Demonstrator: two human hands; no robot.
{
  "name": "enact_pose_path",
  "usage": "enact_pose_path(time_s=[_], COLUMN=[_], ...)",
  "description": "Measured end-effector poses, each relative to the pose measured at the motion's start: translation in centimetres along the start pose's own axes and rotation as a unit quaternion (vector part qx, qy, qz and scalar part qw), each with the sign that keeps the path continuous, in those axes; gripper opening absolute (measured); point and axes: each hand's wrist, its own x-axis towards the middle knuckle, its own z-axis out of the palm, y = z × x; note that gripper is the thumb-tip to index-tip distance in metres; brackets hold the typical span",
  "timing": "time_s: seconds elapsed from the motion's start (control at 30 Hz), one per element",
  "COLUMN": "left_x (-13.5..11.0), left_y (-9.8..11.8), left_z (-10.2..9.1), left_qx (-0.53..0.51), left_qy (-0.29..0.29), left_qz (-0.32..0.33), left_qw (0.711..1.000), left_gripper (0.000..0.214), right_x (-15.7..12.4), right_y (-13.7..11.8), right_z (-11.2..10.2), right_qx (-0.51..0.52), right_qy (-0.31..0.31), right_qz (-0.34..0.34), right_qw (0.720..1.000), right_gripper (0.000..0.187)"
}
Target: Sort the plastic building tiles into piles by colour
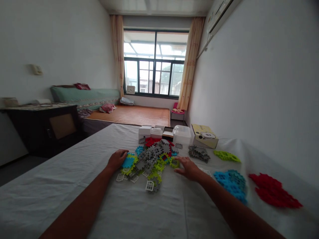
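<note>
A mixed heap of interlocking plastic tiles point(151, 157) in grey, lime green, blue and red lies between my hands. My left hand point(117, 160) rests at the heap's left edge, fingers reaching over beside a blue tile point(128, 162); its fingertips are partly hidden, but no grip shows. From the right, my right hand point(188, 168) reaches in with index finger and thumb apart, the index fingertip at a lime green tile point(174, 162). White window-shaped pieces point(150, 186) lie at the front of the heap.
Right of the heap sit grey tiles point(199, 153), lime green tiles point(226, 156), blue tiles point(231, 184) and red tiles point(274, 191). Behind it stand a white box point(145, 131), a clear plastic container point(181, 133) and a yellow carton point(204, 136). White cloth point(82, 179) covers the table.
</note>
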Motion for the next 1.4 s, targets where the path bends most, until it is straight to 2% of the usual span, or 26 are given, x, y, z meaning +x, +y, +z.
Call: enact_pose_path(time_s=[0.07, 0.17, 0.33, 0.47, 0.57, 0.67, 0.8, 0.9, 0.97, 1.1, 1.17, 1.27, 1.33, 1.4], left_x=[-0.2, -0.3, -0.2, -0.3, -0.2, -0.1, -0.1, -0.2, -0.3, -0.2, 0.0, 0.2, 0.3, 0.4], left_y=[0.2, 0.4, 0.7, 0.8, 0.6, 0.4, 0.5, 0.8, 1.0, 0.7, 0.3, -0.3, -0.5, -0.5], left_z=[-0.2, -0.5, -0.7, -0.7, -0.6, -0.5, -0.5, -0.7, -0.8, -0.7, -0.5, -0.1, 0.0, 0.0], left_qx=[-0.008, -0.016, -0.023, -0.021, -0.019, -0.020, -0.013, -0.011, -0.009, -0.002, 0.001, 0.001, 0.001, 0.003], left_qy=[0.002, 0.003, -0.006, -0.011, -0.012, -0.017, -0.023, -0.026, -0.026, -0.030, -0.030, -0.030, -0.032, -0.036], left_qz=[-0.003, -0.002, 0.003, 0.012, 0.014, 0.015, 0.011, 0.008, 0.009, 0.014, 0.014, 0.012, 0.009, 0.009], left_qw=[1.000, 1.000, 1.000, 1.000, 1.000, 1.000, 1.000, 1.000, 1.000, 0.999, 0.999, 0.999, 0.999, 0.999], left_gripper=[0.037, 0.037, 0.037, 0.039, 0.039, 0.039, 0.039, 0.040, 0.040, 0.040, 0.040, 0.041, 0.040, 0.040], right_x=[-0.1, -0.6, -1.3, -1.3, -1.4, -1.5, -1.4, -1.3, -1.4, -2.0, -2.1, -1.8, -1.4, -1.4], right_y=[-1.0, -0.9, -1.5, -2.7, -3.1, -3.3, -2.8, -2.3, -2.1, -2.3, -2.5, -1.7, 0.1, 3.1], right_z=[1.6, 2.3, 1.3, 0.7, 0.3, 0.1, 0.1, 0.2, 0.3, 0.3, -0.1, -1.6, -3.5, -5.9], right_qx=[-0.009, -0.010, 0.020, 0.007, 0.021, 0.092, 0.222, 0.273, 0.261, 0.166, 0.146, 0.108, 0.066, 0.027], right_qy=[0.018, 0.043, 0.041, 0.031, 0.044, 0.052, 0.000, -0.030, -0.050, -0.060, -0.042, 0.026, 0.076, 0.102], right_qz=[0.020, 0.026, 0.010, -0.009, -0.017, 0.021, 0.066, 0.085, 0.079, 0.041, 0.014, -0.010, 0.019, 0.089], right_qw=[1.000, 0.999, 0.999, 0.999, 0.999, 0.994, 0.973, 0.958, 0.961, 0.983, 0.988, 0.994, 0.995, 0.990], right_gripper=[0.042, 0.029, 0.029, 0.025, 0.025, 0.028, 0.036, 0.039, 0.038, 0.042, 0.039, 0.034, 0.033, 0.036])
